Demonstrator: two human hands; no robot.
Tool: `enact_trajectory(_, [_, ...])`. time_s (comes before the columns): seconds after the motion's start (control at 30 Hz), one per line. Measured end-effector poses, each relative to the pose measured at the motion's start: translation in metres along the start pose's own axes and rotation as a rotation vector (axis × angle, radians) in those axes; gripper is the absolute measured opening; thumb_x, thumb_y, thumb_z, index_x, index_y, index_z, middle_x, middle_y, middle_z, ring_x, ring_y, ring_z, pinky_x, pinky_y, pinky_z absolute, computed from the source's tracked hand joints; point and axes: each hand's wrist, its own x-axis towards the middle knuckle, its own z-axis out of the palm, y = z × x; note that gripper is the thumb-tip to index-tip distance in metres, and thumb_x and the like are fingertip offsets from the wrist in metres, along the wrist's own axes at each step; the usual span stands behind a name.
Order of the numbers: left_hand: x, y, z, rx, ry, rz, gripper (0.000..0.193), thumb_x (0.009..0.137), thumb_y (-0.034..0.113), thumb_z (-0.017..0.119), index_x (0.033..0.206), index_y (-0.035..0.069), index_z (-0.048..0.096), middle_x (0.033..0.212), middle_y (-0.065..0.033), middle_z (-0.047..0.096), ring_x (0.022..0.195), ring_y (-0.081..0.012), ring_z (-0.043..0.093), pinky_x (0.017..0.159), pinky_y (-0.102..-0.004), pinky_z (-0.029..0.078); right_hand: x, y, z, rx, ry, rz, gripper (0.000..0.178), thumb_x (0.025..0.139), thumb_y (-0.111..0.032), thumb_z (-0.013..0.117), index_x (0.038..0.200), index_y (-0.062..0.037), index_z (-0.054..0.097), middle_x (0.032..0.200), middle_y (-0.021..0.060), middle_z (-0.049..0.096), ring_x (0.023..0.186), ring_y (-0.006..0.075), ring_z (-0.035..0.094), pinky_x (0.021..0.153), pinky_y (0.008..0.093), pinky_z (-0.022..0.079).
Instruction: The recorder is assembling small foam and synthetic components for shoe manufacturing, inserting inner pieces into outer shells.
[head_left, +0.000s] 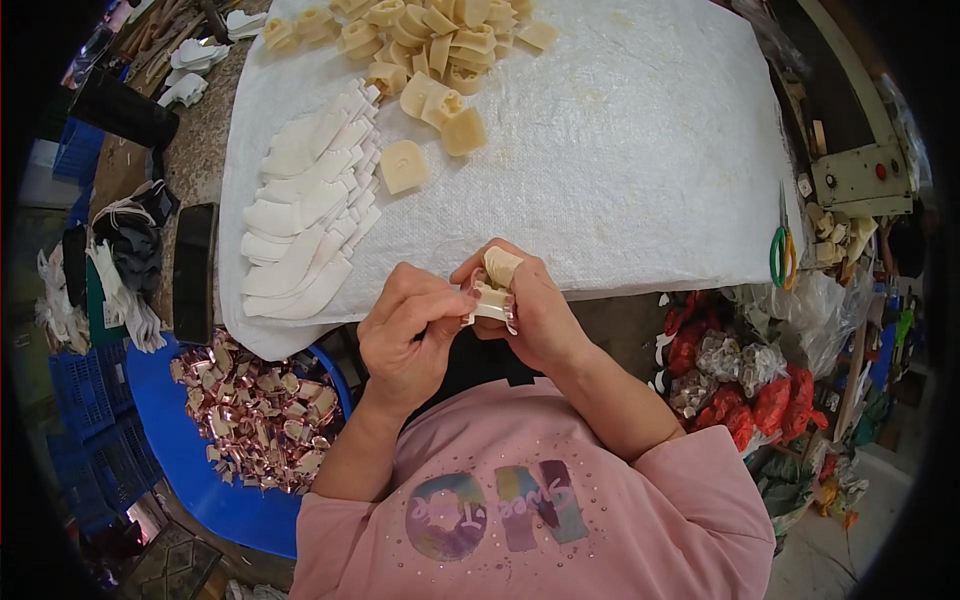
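Observation:
At the table's near edge, in front of my chest, both hands meet on a small cream block with shiny pinkish edges (493, 305), shaped like a shoe heel. My right hand (543, 315) is closed around its right side. The bent fingers of my left hand (408, 325) pinch its left edge. A ribbed cream wrap (502, 265) shows by the right fingers, seemingly around one of them. Beyond the hands lie overlapping white curved strips (305, 235) on the left. A single cream block (403, 167) rests beside them, with a heap of similar blocks (463, 132) farther back.
A white woven sheet (620, 190) covers the table. On the left are a dark phone (195, 270) and a blue chair (225, 505) heaped with shiny rose-coloured pieces (262, 415). Scissors (781, 255) lie at the right edge, above red bags (770, 405) on the floor.

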Motion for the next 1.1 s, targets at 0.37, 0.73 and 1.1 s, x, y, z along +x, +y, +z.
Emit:
enact_trajectory(0.37, [0.003,0.009,-0.004,0.281,0.026,0.091,0.022,0.062,-0.003,0.071,0.079,0.009,0.064,0.080,-0.0052,0.055,0.083,-0.0270,0.050,0.073,-0.0350,0.042,0.003,0.008,0.006,0.272,0.002,0.188,0.027,0.091,-0.028,0.037,0.086,-0.0065,0.052,0.068,-0.0007,0.048,0.052,0.0060,0.039,0.044,0.0205,0.031])
enact_trajectory(0.73, [-0.026,0.017,-0.077,0.457,0.232,0.050,0.009,0.085,-0.001,0.056,0.091,0.000,0.063,0.090,-0.0128,0.060,0.081,-0.0243,0.057,0.069,-0.0313,0.048,0.041,0.006,0.037,-0.881,-0.121,-0.455,0.021,0.086,-0.006,0.054,0.106,-0.0033,0.058,0.084,0.0076,0.059,0.072,0.0177,0.054,0.065,0.0308,0.045])
enact_trajectory(1.1, [-0.128,0.044,-0.217,1.722,0.628,-0.354,0.027,0.079,0.000,0.057,0.103,0.010,0.066,0.097,-0.0106,0.056,0.096,-0.0279,0.048,0.083,-0.0389,0.039,0.093,0.004,0.080,-1.687,-0.230,-0.984,0.043,0.064,0.007,0.059,0.103,-0.0083,0.064,0.119,0.0038,0.054,0.105,0.0294,0.046,0.092,0.0423,0.034])
